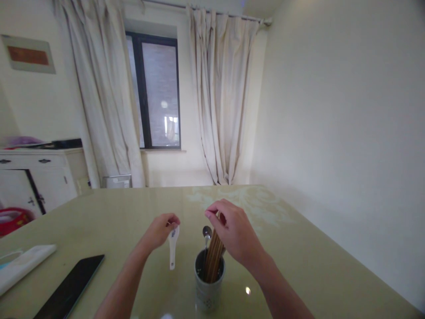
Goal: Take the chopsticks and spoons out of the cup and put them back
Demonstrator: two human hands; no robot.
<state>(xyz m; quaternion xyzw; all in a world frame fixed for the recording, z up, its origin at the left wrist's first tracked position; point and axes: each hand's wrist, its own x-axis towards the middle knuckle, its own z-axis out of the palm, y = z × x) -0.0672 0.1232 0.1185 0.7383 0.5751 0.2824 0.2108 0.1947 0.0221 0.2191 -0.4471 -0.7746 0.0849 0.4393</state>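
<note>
My left hand is closed on the bowl end of a white ceramic soup spoon, whose handle points down above the table. My right hand is at the upper ends of a bundle of wooden chopsticks, with thumb and forefinger pinched together. What those fingers hold, if anything, is hard to make out. A reddish-brown rounded end shows inside their curl. The chopsticks stand in a grey-green utensil cup in front of me. Beside them in the cup, a metal spoon stands with its bowl up.
Everything stands on a glossy pale green table. At the left lie a black tablet-like slab and a white box-like object. A white cabinet and a red basket are beyond the left edge. A wall runs along the right.
</note>
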